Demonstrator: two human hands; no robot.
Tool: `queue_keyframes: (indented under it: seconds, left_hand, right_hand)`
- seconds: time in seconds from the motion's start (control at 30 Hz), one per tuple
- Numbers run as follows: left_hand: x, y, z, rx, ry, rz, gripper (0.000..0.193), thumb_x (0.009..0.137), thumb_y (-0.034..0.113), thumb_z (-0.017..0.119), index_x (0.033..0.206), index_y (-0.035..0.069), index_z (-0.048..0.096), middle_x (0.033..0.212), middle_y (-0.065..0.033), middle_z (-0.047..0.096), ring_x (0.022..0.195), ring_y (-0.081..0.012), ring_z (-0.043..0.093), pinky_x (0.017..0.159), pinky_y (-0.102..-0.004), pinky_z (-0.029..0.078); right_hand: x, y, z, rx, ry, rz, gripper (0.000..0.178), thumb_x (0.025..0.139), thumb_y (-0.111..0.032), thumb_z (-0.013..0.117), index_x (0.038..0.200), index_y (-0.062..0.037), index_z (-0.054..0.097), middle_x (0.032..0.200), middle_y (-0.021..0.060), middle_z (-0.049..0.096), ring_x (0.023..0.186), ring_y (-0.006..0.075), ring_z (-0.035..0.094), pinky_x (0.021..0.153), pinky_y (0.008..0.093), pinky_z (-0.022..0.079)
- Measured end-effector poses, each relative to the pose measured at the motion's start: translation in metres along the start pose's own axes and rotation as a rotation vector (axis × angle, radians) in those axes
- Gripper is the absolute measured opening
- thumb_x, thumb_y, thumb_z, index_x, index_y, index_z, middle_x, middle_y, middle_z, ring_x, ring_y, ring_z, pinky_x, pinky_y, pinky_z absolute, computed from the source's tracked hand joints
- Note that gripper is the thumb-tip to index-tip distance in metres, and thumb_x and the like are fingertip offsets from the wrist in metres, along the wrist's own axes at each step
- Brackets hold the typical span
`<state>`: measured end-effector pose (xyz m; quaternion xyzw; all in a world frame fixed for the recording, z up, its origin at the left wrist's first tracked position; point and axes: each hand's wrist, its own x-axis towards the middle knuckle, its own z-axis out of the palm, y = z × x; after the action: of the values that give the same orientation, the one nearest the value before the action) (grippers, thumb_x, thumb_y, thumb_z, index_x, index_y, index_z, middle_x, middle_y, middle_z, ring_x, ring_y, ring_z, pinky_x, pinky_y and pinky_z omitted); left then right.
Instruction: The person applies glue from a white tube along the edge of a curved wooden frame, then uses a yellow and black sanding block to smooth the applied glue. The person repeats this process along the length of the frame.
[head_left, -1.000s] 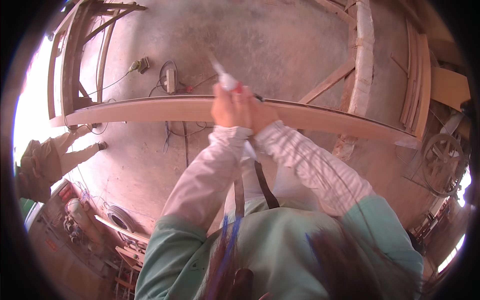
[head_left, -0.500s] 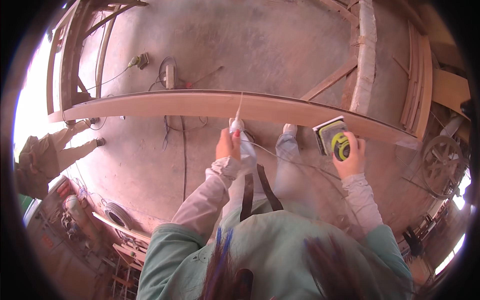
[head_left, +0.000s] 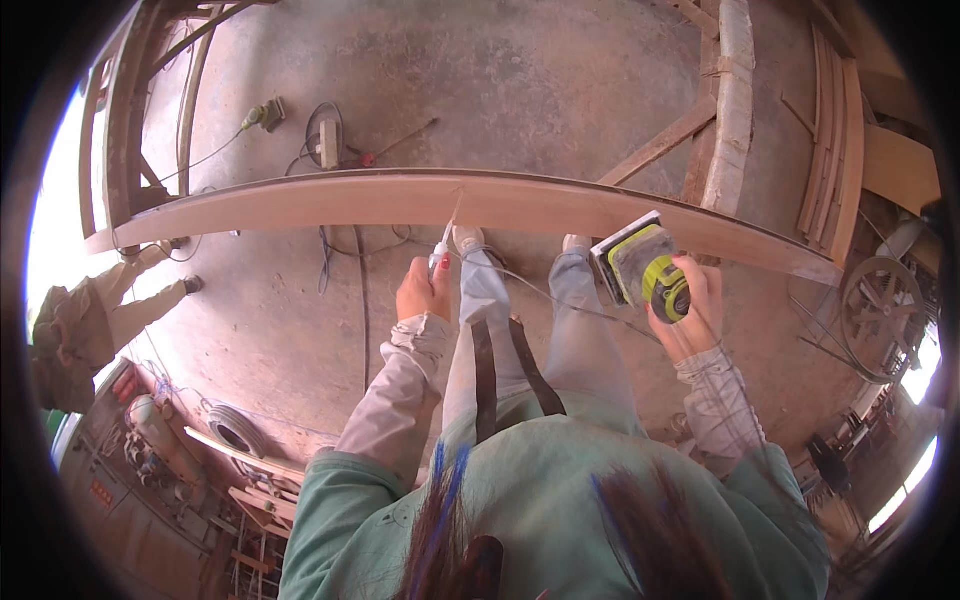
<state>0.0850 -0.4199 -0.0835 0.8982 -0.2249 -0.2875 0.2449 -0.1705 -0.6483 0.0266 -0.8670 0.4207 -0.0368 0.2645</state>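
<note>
My left hand (head_left: 424, 292) is closed around a small white glue bottle (head_left: 439, 254) with a long thin nozzle. The nozzle points away from me, its tip over or touching the face of a long wooden plank (head_left: 330, 203); I cannot tell which. In my right hand (head_left: 694, 318) is a green and grey power sander (head_left: 638, 262), fingers wrapped round its body. It is held tilted on the near side of the plank, its flat pad facing up and to the left. The plank stretches across the view, resting on wooden stands.
Wooden trestles (head_left: 118, 130) stand at the left and a pale-wrapped beam (head_left: 730, 130) at the right. A second green power tool (head_left: 264, 115) and cords lie on the floor. Another person (head_left: 85, 325) stands at the left. A spoked wheel (head_left: 882, 315) is at the far right.
My left hand has moved a little left with the glue bottle, and its nozzle leans differently. The sander has shifted left and tilted further, turning in my right hand.
</note>
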Motion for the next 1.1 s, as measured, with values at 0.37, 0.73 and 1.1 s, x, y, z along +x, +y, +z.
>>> queue_keyframes:
  seconds: [0.37,0.73,1.1]
  left_hand:
    - [0.008,-0.002,-0.01,0.024,-0.048,-0.012,0.053,0.095,0.052,0.046,0.081,0.001,0.048,0.075,-0.0231,0.056,0.074,-0.0434,0.055,0.064,-0.0469,0.042]
    - [-0.001,-0.028,-0.014,0.009,-0.024,-0.004,0.045,0.095,0.044,0.051,0.08,0.002,0.045,0.07,-0.0217,0.054,0.068,-0.0439,0.053,0.059,-0.0486,0.04]
    - [0.013,0.002,0.008,-0.052,-0.016,0.071,0.046,0.094,0.043,0.054,0.079,0.001,0.043,0.072,-0.0225,0.054,0.068,-0.0447,0.053,0.059,-0.0495,0.039]
  right_hand:
    - [0.0,-0.007,-0.001,0.008,-0.025,0.018,0.071,0.059,-0.002,0.079,0.123,-0.0164,0.051,0.108,0.011,0.051,0.099,0.0327,0.055,0.082,0.0402,0.049]
    - [0.005,-0.012,0.001,0.001,-0.004,-0.026,0.07,0.06,-0.002,0.079,0.123,-0.0179,0.052,0.103,0.01,0.052,0.093,0.0311,0.057,0.078,0.0388,0.05]
    - [0.007,-0.013,0.001,-0.009,0.019,-0.029,0.07,0.06,-0.002,0.079,0.122,-0.0181,0.053,0.103,0.0094,0.052,0.092,0.0311,0.057,0.077,0.039,0.051]
